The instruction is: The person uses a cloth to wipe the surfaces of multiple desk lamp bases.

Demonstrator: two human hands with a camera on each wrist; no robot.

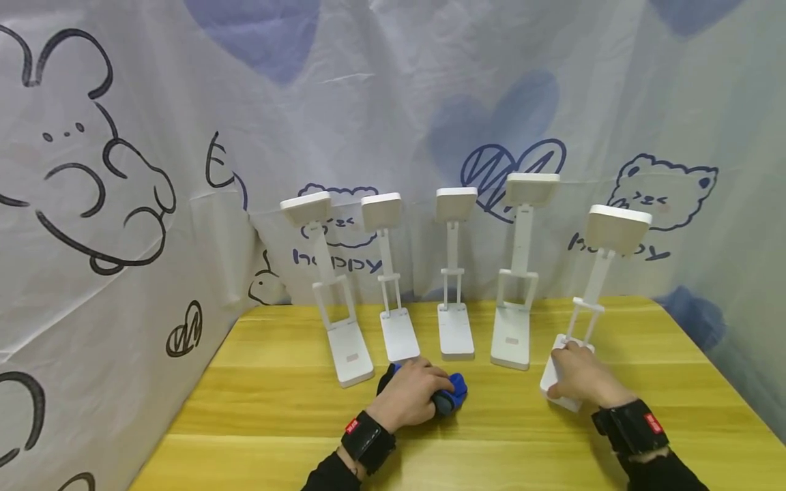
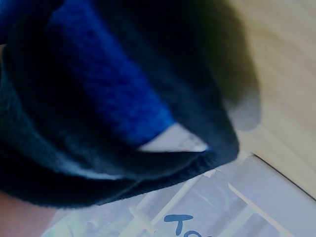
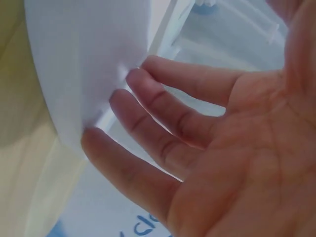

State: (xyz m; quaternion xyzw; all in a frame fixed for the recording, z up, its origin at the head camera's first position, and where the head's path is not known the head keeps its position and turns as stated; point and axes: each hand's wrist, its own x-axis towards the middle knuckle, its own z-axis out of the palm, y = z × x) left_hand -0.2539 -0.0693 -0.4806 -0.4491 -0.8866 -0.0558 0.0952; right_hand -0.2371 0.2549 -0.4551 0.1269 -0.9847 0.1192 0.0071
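Note:
My left hand (image 1: 413,395) grips a bunched blue and dark cloth (image 1: 457,390) on the table, just in front of a white desk lamp (image 1: 402,334). In the left wrist view the folded cloth (image 2: 113,84) shows dark outer layers, a fuzzy blue strip and a small white tag (image 2: 175,140). My right hand (image 1: 583,375) rests at the base of the rightmost white desk lamp (image 1: 616,230). Its fairly straight fingers (image 3: 131,170) touch the edge of the white base (image 3: 84,64) in the right wrist view; the thumb's contact is hidden there.
Several white desk lamps stand in a row with heads raised, among them the leftmost lamp (image 1: 350,351), a middle one (image 1: 456,334) and a taller one (image 1: 511,337). The yellow wooden table (image 1: 264,409) ends at a printed white curtain (image 1: 381,123) behind and at both sides.

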